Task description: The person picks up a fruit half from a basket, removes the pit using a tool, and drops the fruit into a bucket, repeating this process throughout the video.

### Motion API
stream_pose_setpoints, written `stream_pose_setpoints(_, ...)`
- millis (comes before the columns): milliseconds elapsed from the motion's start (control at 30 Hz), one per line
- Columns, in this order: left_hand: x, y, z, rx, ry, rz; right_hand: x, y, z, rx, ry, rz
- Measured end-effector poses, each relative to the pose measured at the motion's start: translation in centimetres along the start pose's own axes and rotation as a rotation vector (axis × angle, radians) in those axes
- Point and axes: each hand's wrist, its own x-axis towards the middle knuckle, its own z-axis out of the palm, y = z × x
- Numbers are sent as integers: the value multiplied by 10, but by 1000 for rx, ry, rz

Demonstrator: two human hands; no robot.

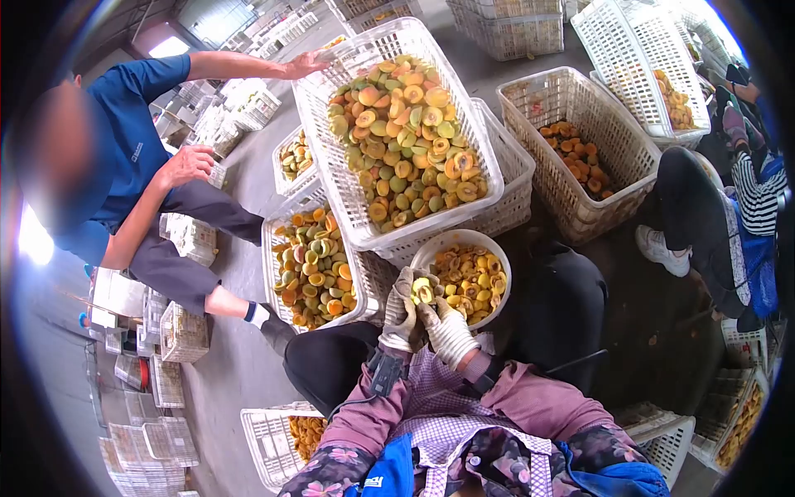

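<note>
In front of my lap, my left hand (398, 316), in a soiled work glove, is closed around a pale yellow-green apricot half (423, 290). My right hand (448, 333), in a whitish knit glove, pinches the same fruit from the other side; any small tool in its fingers is hidden. Just beyond both hands stands a round white bucket (504, 291) holding yellow apricot pieces (469, 273). Above it, a large white plastic crate (494, 178) full of green and orange apricot halves (406, 141) rests tilted on another crate (517, 199).
A crate of apricot halves (313, 265) sits at left by my knee. Another crate (571, 91) at right holds darker orange halves. At left, a person in a blue shirt (141, 137) has one hand on the large crate's rim. Someone in striped sleeves (755, 195) sits at right.
</note>
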Motion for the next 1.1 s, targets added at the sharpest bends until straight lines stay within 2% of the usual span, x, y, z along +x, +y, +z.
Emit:
stream_pose_setpoints(33, 1, 0, -1, 0, 0, -4, 1, -1, -2, 0, 3, 3)
stream_pose_setpoints(100, 3, 0, -7, 179, -73, 64, 0, -2, -5, -332, -40, -9)
stream_pose_setpoints(167, 13, -4, -19, 166, -26, 33, 0, 6, -2, -346, -16, -43)
stream_pose_setpoints(267, 13, -5, -18, 385, -30, 188, 3, 10, 1, -236, 28, -123)
stream_pose_setpoints(367, 12, -10, -16, 371, 2, 209, 2, 9, -4, -263, -31, -77)
stream_pose_setpoints(400, -1, 0, -7, 331, -3, 87, 5, 13, -1, -255, -39, -55)
stream_pose_setpoints(500, 17, -18, -26, 441, 57, 284, 1, -3, -7, -441, -72, -29)
stream_pose_setpoints(533, 12, -11, -26, 459, 63, 157, 3, -1, -7, -460, -118, 26)
stream_pose_setpoints(567, 17, -15, -32, 597, 41, 256, 7, 1, -9, -462, -112, 15)
stream_pose_setpoints(633, 12, -4, -30, 478, 38, 15, 4, -14, -12, -648, -167, -1)
stream_pose_setpoints(667, 17, 2, -36, 627, -9, -28, -2, -21, -16, -698, -166, 46)
stream_pose_setpoints(700, 18, 1, -43, 771, -53, -81, -5, -14, -17, -747, -185, -2)
stream_pose_setpoints(767, 21, -5, -49, 725, -23, -123, -6, -9, -15, -790, -139, -63)
stream_pose_setpoints(833, 14, -1, -36, 478, 46, -135, -6, -7, -14, -771, -109, -73)
stream_pose_setpoints(867, 4, 1, -26, 422, 73, -28, -6, -6, -11, -750, -79, -82)
stream_pose_setpoints(900, 6, -5, -30, 241, -41, 157, -3, 4, -7, -750, -77, -91)
stream_pose_setpoints(967, 2, -11, -26, 10, 60, 184, 5, 31, 2, -402, -7, -36)
stream_pose_setpoints(1000, 13, -25, -46, 353, -35, 447, 1, 20, 6, -232, -100, 89)
stream_pose_setpoints(1033, 9, -28, -41, 187, -90, 360, -4, 22, 13, -209, -26, -57)
stream_pose_setpoints(1100, 8, -30, -38, 113, -46, 317, -9, 8, 6, -276, -99, 159)
